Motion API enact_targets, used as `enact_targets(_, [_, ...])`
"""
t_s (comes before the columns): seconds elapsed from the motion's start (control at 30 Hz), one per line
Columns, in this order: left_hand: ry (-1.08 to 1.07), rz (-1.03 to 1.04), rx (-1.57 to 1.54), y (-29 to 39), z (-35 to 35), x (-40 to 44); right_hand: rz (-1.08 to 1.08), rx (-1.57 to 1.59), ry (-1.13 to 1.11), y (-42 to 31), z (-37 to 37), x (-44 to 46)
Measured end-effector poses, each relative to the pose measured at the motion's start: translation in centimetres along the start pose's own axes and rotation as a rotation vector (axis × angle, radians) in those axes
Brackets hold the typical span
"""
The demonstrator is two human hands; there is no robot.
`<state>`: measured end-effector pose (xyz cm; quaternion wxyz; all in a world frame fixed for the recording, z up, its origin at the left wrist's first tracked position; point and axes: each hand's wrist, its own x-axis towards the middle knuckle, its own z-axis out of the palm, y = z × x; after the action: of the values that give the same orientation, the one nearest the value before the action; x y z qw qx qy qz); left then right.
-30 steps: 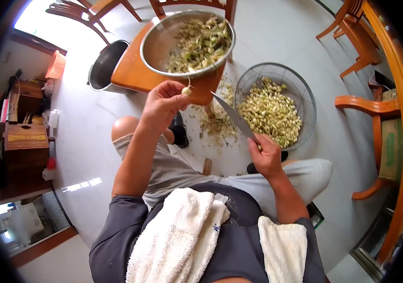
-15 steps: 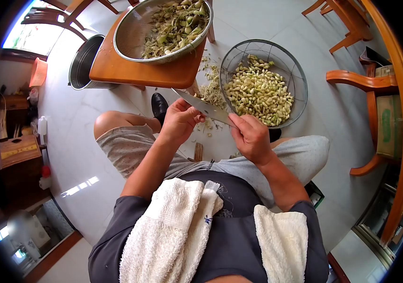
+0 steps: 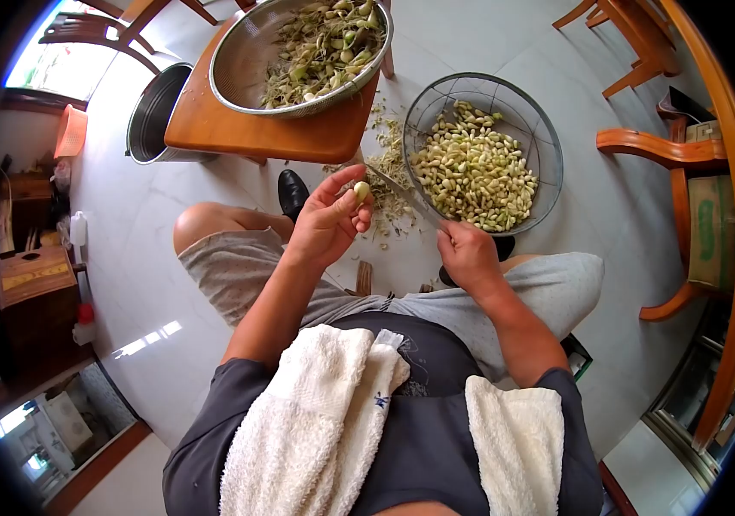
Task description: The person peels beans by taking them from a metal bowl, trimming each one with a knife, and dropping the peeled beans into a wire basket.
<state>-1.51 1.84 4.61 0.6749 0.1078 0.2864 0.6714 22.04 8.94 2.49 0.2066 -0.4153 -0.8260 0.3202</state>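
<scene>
Between the thumb and fingers of my left hand [image 3: 330,217] is a small pale bulb [image 3: 361,191]. My right hand [image 3: 472,258] grips a knife [image 3: 409,199] whose blade points up and left, its tip close to the bulb but apart from it. A metal colander [image 3: 238,52] with untrimmed bulbs and stalks stands on a wooden stool [image 3: 256,138]. On the floor to its right, a round wire basket [image 3: 551,172] holds many trimmed pale bulbs [image 3: 475,168].
Trimmings [image 3: 389,155] litter the floor between stool and basket. A dark metal bucket [image 3: 148,129] stands left of the stool. Wooden chairs [image 3: 643,47] are at the upper right, and a cardboard box [image 3: 711,228] sits at the far right.
The view has shifted, so the colander and basket appear higher and further left. The knife met the bulb at my left hand half a second ago; now the blade is away from it and lower right.
</scene>
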Motion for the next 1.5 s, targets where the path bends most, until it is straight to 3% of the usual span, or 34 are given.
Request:
enact_targets(0.17, [-0.048, -0.015, -0.017, -0.2, -1.0, -0.4, 0.075, 0.091, -0.045, -0.2, -0.3, 0.2])
enact_targets(0.33, [-0.034, 0.126, 0.060, -0.2, -2.2, 0.6, 0.099, 0.270, -0.023, -1.5, -0.9, 0.6])
enact_targets(0.63, [0.202, 0.370, 0.426, -0.8, -1.3, 0.6, -0.096, 0.353, 0.118, -3.7, -1.8, 0.3])
enact_targets(0.83, [0.226, 0.493, 0.623, -1.9, -0.9, 0.5, -0.118, 0.274, 0.085, -3.4, -0.8, 0.0])
enact_targets(1.23, [0.258, 0.488, 0.568, -2.6, -0.8, 0.2, -0.183, 0.039, 0.092, -3.3, -0.4, 0.0])
enact_targets(1.5, [0.240, 0.516, 0.596, -2.6, -1.3, 0.3, -0.147, 0.067, 0.054, -3.1, -0.2, -0.1])
